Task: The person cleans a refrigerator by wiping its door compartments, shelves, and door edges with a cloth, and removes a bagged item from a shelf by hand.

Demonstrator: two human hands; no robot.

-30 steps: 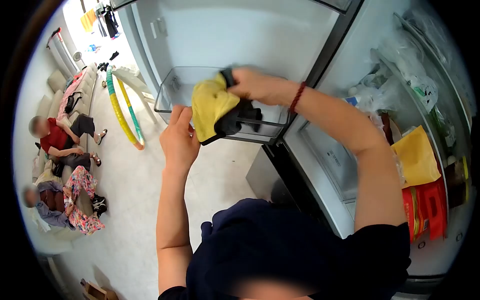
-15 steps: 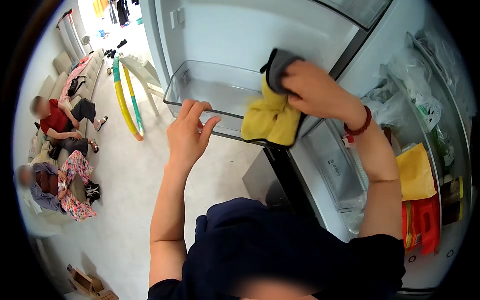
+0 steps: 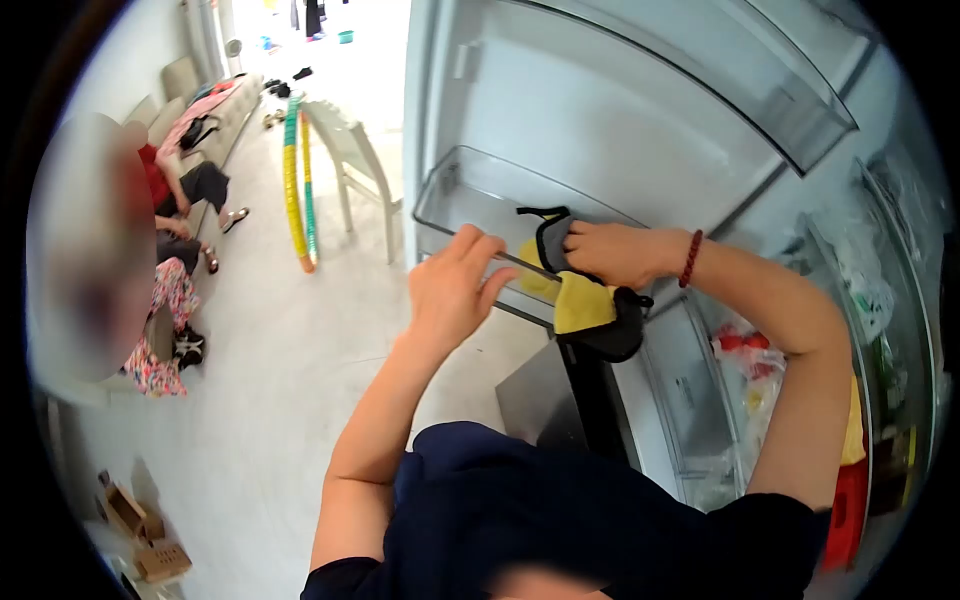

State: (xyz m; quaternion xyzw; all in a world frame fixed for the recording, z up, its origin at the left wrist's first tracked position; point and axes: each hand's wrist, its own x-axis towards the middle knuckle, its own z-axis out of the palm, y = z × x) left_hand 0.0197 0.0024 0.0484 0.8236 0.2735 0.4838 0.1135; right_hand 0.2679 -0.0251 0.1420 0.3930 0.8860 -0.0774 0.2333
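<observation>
A clear refrigerator door bin (image 3: 490,187) juts from the open door. My left hand (image 3: 453,290) grips its front rim, fingers over the edge and thumb toward the right. My right hand (image 3: 622,252) reaches into the bin's right part, closed on a yellow and grey cleaning cloth (image 3: 585,303) with black edging. Part of the cloth hangs over the front rim, and some yellow shows through the clear wall. A dark red bead bracelet (image 3: 691,258) circles my right wrist.
Another clear door shelf (image 3: 690,75) is above. Right are a clear drawer (image 3: 697,395) and fridge shelves with plastic bags (image 3: 862,275). A white chair (image 3: 350,155) and coloured hoops (image 3: 292,190) stand left; people sit on a sofa, partly behind a blur.
The right hand has moved down into the bin with the cloth, which now drapes over the front rim. The left hand stays on the rim. The view has shifted, and a blur covers the left.
</observation>
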